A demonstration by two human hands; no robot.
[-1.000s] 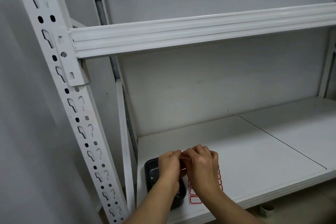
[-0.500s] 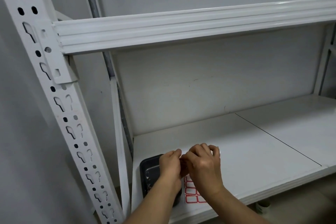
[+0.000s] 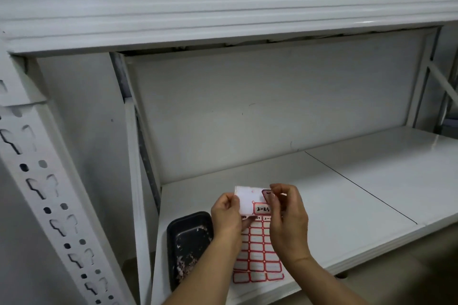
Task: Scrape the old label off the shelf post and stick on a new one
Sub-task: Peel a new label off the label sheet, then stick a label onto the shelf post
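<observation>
While left hand (image 3: 226, 213) holds label sheet (image 3: 247, 202), right hand (image 3: 288, 215) pinches label (image 3: 267, 196).

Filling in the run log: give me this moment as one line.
step: peeling new label | left hand: holds label sheet | right hand: pinches label | tray: scraps inside, on shelf

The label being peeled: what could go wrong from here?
The label is pinched by the right hand while partly on the backing sheet held by the left hand. It may tear, or curl and stick to the fingers. Its handwriting might smudge.
</observation>
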